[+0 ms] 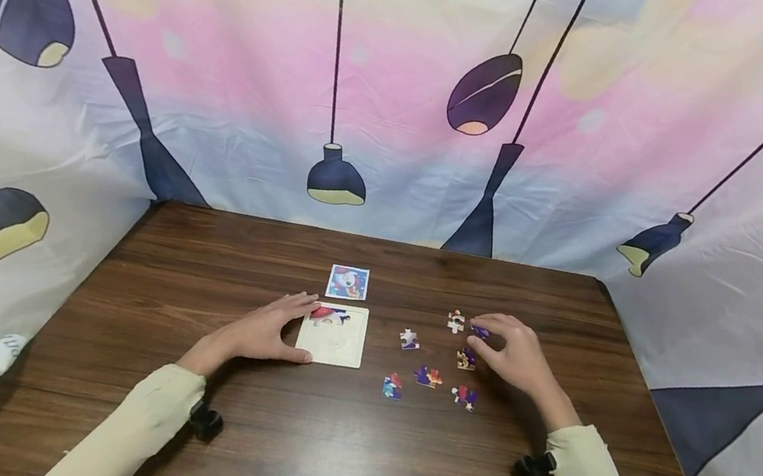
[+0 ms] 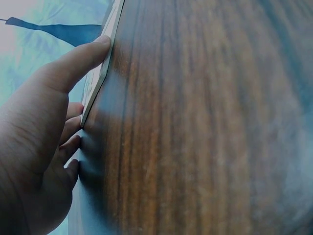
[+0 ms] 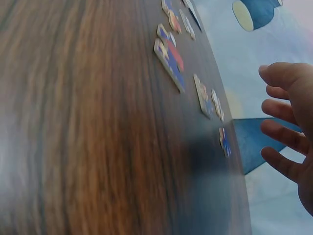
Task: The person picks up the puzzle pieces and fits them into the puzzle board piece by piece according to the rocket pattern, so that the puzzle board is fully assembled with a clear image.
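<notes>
My left hand [image 1: 268, 328] holds a square white puzzle tray [image 1: 338, 353] at its left side, thumb at the near corner and fingers at the far corner. In the left wrist view the thumb [image 2: 80, 61] lies on the rim of the tray [image 2: 100, 76]. A red-and-white picture part [image 1: 331, 315] fills the tray's upper left. My right hand [image 1: 515, 355] hovers over the loose pieces, fingers apart and holding nothing. Beneath its fingertips is a purple puzzle piece [image 1: 480, 332], partly hidden; a yellow-and-purple piece [image 1: 465, 359] lies close by.
A small picture card [image 1: 348, 282] lies beyond the tray. Several loose puzzle pieces [image 1: 428, 377] are spread between the tray and my right hand, including a white-and-purple one [image 1: 409, 340] and a blue-and-red one [image 1: 392, 386]. A printed curtain [image 1: 401, 109] hangs behind the wooden table [image 1: 334, 453].
</notes>
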The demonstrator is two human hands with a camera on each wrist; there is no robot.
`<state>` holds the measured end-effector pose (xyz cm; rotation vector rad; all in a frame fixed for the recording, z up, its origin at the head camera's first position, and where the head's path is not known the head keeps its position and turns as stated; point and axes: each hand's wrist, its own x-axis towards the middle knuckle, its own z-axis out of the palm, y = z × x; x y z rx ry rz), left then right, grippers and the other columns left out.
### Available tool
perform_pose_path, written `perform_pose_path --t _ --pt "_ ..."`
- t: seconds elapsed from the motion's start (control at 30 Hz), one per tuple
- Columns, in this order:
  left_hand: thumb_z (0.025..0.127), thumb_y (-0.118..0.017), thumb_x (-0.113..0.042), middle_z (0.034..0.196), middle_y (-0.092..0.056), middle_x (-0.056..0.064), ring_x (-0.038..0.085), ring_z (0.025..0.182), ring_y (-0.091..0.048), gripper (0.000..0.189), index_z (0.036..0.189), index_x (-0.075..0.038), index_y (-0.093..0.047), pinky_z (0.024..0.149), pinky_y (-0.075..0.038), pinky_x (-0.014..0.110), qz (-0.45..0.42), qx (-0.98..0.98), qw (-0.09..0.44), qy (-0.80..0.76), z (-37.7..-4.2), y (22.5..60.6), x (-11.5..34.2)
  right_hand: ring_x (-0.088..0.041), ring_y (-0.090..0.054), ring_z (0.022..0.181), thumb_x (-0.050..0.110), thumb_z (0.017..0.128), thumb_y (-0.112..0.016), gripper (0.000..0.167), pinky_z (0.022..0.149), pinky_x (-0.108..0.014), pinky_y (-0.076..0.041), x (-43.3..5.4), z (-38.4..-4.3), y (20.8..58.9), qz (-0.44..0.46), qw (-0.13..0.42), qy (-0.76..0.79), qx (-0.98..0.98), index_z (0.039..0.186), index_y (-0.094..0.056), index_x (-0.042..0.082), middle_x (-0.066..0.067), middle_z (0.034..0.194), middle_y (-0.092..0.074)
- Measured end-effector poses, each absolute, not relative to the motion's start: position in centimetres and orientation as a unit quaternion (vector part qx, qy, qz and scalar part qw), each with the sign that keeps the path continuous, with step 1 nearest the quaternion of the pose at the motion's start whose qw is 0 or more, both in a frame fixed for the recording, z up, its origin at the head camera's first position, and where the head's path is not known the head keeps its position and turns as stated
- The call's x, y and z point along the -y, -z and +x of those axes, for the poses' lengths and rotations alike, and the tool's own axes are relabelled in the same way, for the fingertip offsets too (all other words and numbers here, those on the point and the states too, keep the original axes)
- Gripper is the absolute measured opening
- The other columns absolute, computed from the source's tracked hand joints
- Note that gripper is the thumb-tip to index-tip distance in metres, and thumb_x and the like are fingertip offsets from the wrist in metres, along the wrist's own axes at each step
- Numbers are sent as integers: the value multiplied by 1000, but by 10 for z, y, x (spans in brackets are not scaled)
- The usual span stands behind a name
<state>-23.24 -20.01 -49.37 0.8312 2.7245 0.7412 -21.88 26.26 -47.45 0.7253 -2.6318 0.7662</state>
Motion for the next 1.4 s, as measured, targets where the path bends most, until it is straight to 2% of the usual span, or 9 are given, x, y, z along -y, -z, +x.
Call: perform_pose_path --t 0.27,0.7,1.07,1.4 --pt "82 -76 -64 167 -27 12 41 154 -19 103 159 -9 -37 120 -23 65 279 -922 98 -249 -233 493 200 -37 -67 114 24 91 -80 32 96 -57 -53 -282 -226 479 229 149 -259 927 118 -76 6 -14 120 -73" --pt "82 -75 -66 168 -26 12 41 155 -19 103 160 -11 -36 119 -23 67 276 -924 103 -243 -232 493 200 -43 -61 120 21 93 -75 38 101 -62 -48 -301 -243 493 218 97 -223 945 127 -72 3 -20 128 -68" --pt "82 -74 -67 168 -27 12 41 154 -20 104 160 -10 -36 121 -22 64 277 -925 105 -236 -233 494 200 -44 -54 127 19 96 -70 40 104 -66 -42 -300 -248 498 215 50 -204 954 134 -68 7 -20 136 -63" --pt "83 -75 -65 168 -27 10 38 155 -19 101 159 -11 -37 122 -21 61 275 -924 108 -241 -231 492 199 -43 -53 125 19 96 -70 35 102 -67 -43 -299 -250 496 223 37 -192 955 129 -72 8 -19 133 -62"
